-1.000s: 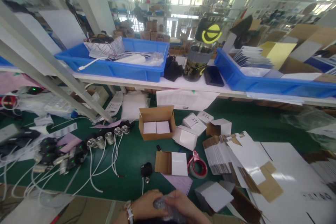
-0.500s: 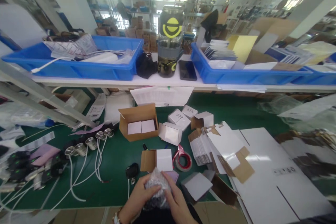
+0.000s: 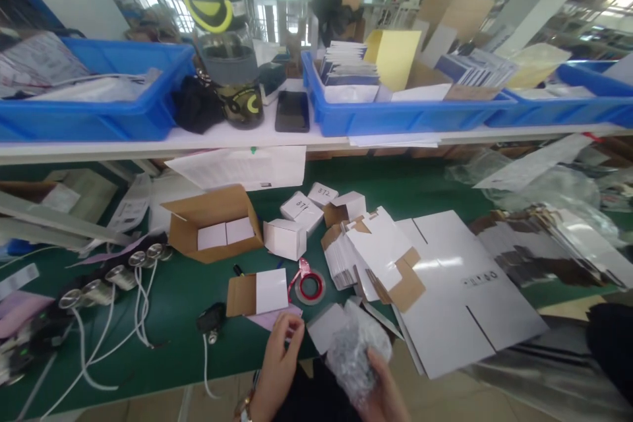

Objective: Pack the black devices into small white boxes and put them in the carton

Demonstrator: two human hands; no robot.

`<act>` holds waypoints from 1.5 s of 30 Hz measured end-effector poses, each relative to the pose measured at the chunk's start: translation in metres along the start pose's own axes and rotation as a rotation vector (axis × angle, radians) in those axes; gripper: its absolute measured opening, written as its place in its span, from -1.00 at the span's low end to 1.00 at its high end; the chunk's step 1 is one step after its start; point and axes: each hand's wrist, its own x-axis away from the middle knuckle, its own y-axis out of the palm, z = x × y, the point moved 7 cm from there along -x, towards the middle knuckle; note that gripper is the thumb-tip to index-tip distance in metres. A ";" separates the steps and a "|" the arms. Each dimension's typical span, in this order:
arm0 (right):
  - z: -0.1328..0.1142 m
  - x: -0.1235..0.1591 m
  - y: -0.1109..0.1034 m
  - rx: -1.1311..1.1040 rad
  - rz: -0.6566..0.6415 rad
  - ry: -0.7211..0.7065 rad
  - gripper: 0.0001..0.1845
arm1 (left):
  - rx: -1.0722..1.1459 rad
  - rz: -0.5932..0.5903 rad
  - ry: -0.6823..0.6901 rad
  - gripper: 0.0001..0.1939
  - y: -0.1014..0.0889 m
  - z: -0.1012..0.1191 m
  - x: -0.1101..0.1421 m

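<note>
My right hand [image 3: 383, 386] grips a crumpled clear plastic bag [image 3: 356, 353] with something dark inside, low in the middle of the view. My left hand [image 3: 279, 359] has let go of the bag and hovers just left of it, fingers curled loosely with the fingertips near a small white-lidded cardboard box [image 3: 257, 293] and a pink slip [image 3: 271, 318] on the green mat. Whether anything sits between those fingertips is not visible.
A red-cored tape roll [image 3: 310, 287], an open brown carton [image 3: 212, 224], small white boxes [image 3: 301, 211], flat white box blanks [image 3: 445, 283], and cabled metal parts [image 3: 113, 273] lie on the green mat [image 3: 188, 297]. Blue bins [image 3: 405, 115] line the white shelf.
The view swung right and down. My hands came apart: the right carried the bag to the right, the left released it and moved towards the small box.
</note>
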 end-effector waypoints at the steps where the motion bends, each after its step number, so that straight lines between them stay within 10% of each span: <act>1: -0.006 0.000 -0.010 -0.079 0.031 0.024 -0.26 | -0.041 -0.012 -0.001 -0.70 0.005 0.001 -0.001; 5: -0.019 -0.002 -0.042 -0.108 0.170 0.022 -0.22 | -0.311 -0.107 0.044 -0.54 0.037 -0.008 0.001; 9: -0.035 -0.001 -0.074 0.591 0.242 -0.365 -0.22 | -0.520 -0.210 0.075 -0.47 0.066 -0.028 -0.004; 14: -0.014 0.004 -0.045 1.362 -0.208 -1.034 -0.31 | -0.419 -0.169 0.127 -0.64 0.059 -0.030 -0.027; 18: 0.007 -0.019 -0.011 1.657 -0.155 -1.262 -0.35 | -0.394 -0.202 0.182 -0.58 0.050 -0.022 -0.036; 24: 0.014 -0.052 0.022 1.929 -0.135 -1.083 -0.63 | -0.504 -0.303 0.293 -0.58 0.052 -0.015 -0.038; 30: 0.021 -0.033 -0.004 1.913 -0.154 -1.240 -0.56 | -0.571 -0.312 0.337 -0.64 0.054 -0.022 -0.040; 36: 0.072 -0.062 -0.008 2.020 -0.222 -0.950 -0.36 | -0.527 -0.291 0.342 -0.64 0.057 -0.025 -0.039; 42: 0.025 -0.046 -0.022 1.694 -0.127 -0.830 -0.71 | -0.561 0.010 0.190 -0.76 0.026 -0.041 -0.008; 45: 0.009 -0.047 -0.064 1.300 0.075 -0.547 -0.67 | -0.599 -0.231 0.350 -0.80 0.054 -0.047 0.020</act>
